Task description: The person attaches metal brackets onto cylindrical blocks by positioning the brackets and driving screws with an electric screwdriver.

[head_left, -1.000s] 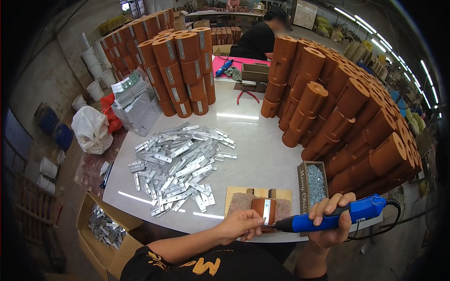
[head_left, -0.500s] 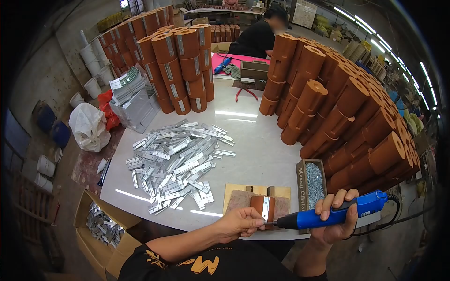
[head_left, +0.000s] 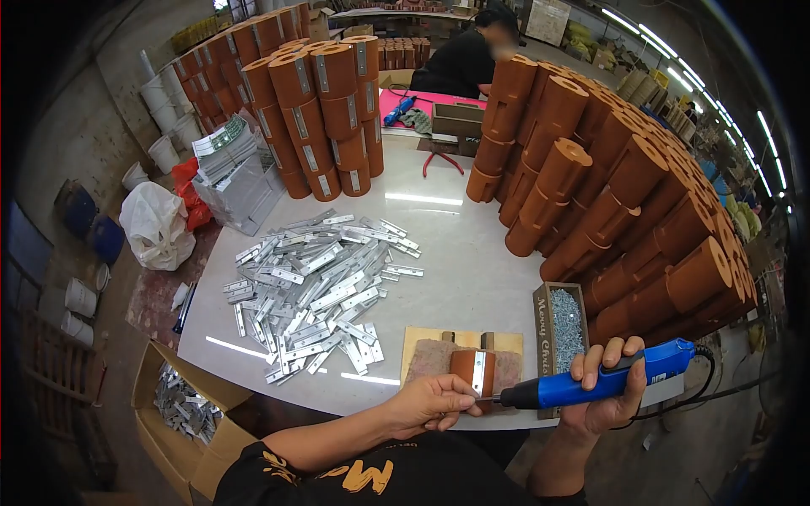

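Right hand (head_left: 603,390) wrapped round the barrel of a blue electric screwdriver (head_left: 553,391), held level, black nose toward the left. Left hand (head_left: 434,403) drawn narrow, thumb and fingertips together by the driver's thin bit; cannot tell whether a screw sits between them.

Red-brown cylinder (head_left: 461,366) lies at the near edge of the tabletop (head_left: 456,270), right of the middle, a pale metal strip (head_left: 478,371) along its upper side. Below it, a plywood board (head_left: 413,344) with rough, fuzzy padding (head_left: 510,368) at either flank.

Handling, by judgement: cylinder stiff, of moderate weight, apt to roll off its padding; best taken round the barrel, clear of the strip. Its material cannot be told; the surface reads smooth and matt. Strip light, rigid, perhaps slick and thin-edged; pinch by the long sides. Driver looks the bulkier item, hard-shelled, wanting a full grip; cable trails off to the right.

Textures: loose heap of metal strips (head_left: 316,295) on the tabletop's left half, flat bars with small holes. Near the right edge, a dark lettered box (head_left: 545,346) filled with small glinting screws (head_left: 567,325). Beyond, leaning columns of hollow-ended cylinders (head_left: 620,223) crowd the right side.
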Demonstrator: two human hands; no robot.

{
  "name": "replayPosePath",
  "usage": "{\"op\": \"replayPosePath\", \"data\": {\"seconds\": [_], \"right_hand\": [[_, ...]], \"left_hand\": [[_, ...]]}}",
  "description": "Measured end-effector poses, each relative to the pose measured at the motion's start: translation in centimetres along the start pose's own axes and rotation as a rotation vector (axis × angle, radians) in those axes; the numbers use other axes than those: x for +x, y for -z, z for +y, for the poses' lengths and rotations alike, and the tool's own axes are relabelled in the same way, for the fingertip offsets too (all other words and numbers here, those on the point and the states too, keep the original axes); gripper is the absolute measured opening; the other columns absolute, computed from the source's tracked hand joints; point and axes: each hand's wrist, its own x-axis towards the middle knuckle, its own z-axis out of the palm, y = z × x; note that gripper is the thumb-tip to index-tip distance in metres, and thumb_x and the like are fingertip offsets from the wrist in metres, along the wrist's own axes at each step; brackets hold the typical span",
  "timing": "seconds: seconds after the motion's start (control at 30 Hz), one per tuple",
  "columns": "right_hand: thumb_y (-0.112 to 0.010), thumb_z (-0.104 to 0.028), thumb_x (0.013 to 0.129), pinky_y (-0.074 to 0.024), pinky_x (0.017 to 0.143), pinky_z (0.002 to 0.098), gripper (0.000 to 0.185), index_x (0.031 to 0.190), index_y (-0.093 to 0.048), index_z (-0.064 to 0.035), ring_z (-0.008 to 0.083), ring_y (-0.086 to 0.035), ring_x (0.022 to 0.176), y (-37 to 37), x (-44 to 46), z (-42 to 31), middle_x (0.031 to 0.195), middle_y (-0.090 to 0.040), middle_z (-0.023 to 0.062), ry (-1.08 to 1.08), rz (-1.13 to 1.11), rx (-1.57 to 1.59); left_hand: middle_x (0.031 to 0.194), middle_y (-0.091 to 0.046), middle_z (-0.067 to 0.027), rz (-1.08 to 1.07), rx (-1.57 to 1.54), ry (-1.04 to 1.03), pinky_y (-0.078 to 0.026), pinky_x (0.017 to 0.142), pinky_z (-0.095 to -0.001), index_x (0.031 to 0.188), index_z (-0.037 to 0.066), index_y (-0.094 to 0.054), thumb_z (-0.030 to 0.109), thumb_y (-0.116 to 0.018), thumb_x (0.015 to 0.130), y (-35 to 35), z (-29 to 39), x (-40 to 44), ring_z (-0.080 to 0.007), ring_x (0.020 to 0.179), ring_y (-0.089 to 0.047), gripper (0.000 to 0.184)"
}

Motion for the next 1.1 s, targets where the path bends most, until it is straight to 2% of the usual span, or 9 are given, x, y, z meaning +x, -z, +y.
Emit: {"op": "replayPosePath", "data": {"seconds": [0.2, 0.4, 0.7, 0.8, 0.9, 1.0, 1.03, 1.07, 1.1], "right_hand": [[-0.052, -0.024, 0.098, -0.0542, 0.061, 0.0375, 0.022, 0.107, -0.045, -0.0056, 0.0191, -0.059, 0.061, -0.2, -0.1, -0.1, 0.087, -0.059, 0.0112, -0.009, -0.009, 0.032], [-0.051, -0.024, 0.099, -0.0541, 0.062, 0.0378, 0.022, 0.108, -0.044, -0.0055, 0.0193, -0.059, 0.061, 0.0, -0.3, -0.1, 0.088, -0.058, 0.0113, 0.009, -0.042, -0.009], [-0.049, -0.022, 0.099, -0.0548, 0.059, 0.0350, 0.020, 0.109, -0.044, -0.0053, 0.0185, -0.059, 0.059, -0.6, -0.6, 0.4, 0.087, -0.059, 0.0109, 0.013, 0.034, -0.092], [-0.050, -0.022, 0.098, -0.0550, 0.058, 0.0342, 0.022, 0.109, -0.044, -0.0051, 0.0181, -0.059, 0.058, -0.6, -0.8, 0.5, 0.087, -0.059, 0.0114, 0.014, -0.013, -0.126], [-0.053, -0.021, 0.096, -0.0551, 0.060, 0.0349, 0.023, 0.109, -0.043, -0.0044, 0.0187, -0.059, 0.059, -1.1, -0.9, 0.8, 0.088, -0.060, 0.0125, -0.003, -0.037, -0.161], [-0.050, -0.022, 0.097, -0.0518, 0.060, 0.0326, 0.024, 0.111, -0.043, -0.0041, 0.0158, -0.056, 0.060, -1.6, -0.9, 1.1, 0.089, -0.057, 0.0109, 0.012, -0.131, -0.260], [-0.053, -0.016, 0.093, -0.0555, 0.064, 0.0369, 0.024, 0.110, -0.042, -0.0035, 0.0203, -0.059, 0.061, -1.8, -0.9, 1.0, 0.089, -0.060, 0.0157, -0.015, -0.099, -0.209], [-0.052, -0.022, 0.096, -0.0521, 0.063, 0.0338, 0.025, 0.112, -0.043, -0.0046, 0.0165, -0.056, 0.061, -1.9, -0.8, 1.2, 0.091, -0.057, 0.0109, -0.034, -0.151, -0.275], [-0.052, -0.022, 0.096, -0.0528, 0.066, 0.0353, 0.027, 0.114, -0.043, -0.0041, 0.0174, -0.057, 0.063, -2.1, -0.9, 1.4, 0.092, -0.057, 0.0114, -0.044, -0.160, -0.273]], "left_hand": [[0.086, -0.064, -0.0096, -0.048, -0.065, -0.001, -0.030, 0.040, -0.0176, 0.099, 0.002, -0.057, 0.018, -0.063, 0.096, 0.2, -0.5, 0.0, -0.0052, 0.050, -0.043, 0.017], [0.076, -0.059, -0.0017, 0.033, 0.091, -0.029, -0.028, 0.042, -0.0176, 0.093, 0.006, -0.057, 0.022, -0.060, 0.098, -0.2, -1.0, 0.2, -0.0032, 0.050, -0.040, 0.017], [0.079, -0.063, 0.0018, 0.215, 0.410, -0.185, -0.039, 0.059, -0.0190, 0.101, 0.002, -0.071, 0.023, -0.067, 0.094, -1.1, -1.1, -0.1, -0.0017, 0.070, -0.050, 0.023], [0.071, -0.060, 0.0042, 0.216, 0.562, -0.342, -0.038, 0.057, -0.0209, 0.105, 0.004, -0.073, 0.023, -0.068, 0.093, -0.4, -2.1, 0.3, -0.0028, 0.066, -0.048, 0.023], [0.063, -0.055, 0.0053, 0.205, 0.693, -0.263, -0.038, 0.055, -0.0228, 0.112, 0.007, -0.072, 0.022, -0.070, 0.091, -0.5, -1.7, -0.2, -0.0033, 0.061, -0.045, 0.026], [0.092, -0.071, -0.0010, 0.215, 0.810, -0.102, -0.048, 0.070, -0.0201, 0.114, 0.003, -0.070, 0.017, -0.072, 0.089, -1.2, -0.4, -0.8, -0.0021, 0.077, -0.057, 0.029], [0.064, -0.060, 0.0030, 0.202, 0.827, -0.263, -0.042, 0.057, -0.0241, 0.117, 0.008, -0.070, 0.015, -0.068, 0.089, -1.1, -0.8, -0.5, -0.0033, 0.063, -0.049, 0.030], [0.083, -0.071, -0.0043, 0.162, 0.817, -0.261, -0.050, 0.070, -0.0248, 0.119, 0.006, -0.067, 0.010, -0.063, 0.089, -1.0, -0.7, -0.7, -0.0052, 0.076, -0.059, 0.031], [0.104, -0.073, -0.0084, 0.096, 0.789, -0.277, -0.051, 0.082, -0.0259, 0.122, 0.004, -0.065, 0.005, -0.059, 0.089, -0.8, -0.6, -0.5, -0.0070, 0.090, -0.063, 0.034]]}}
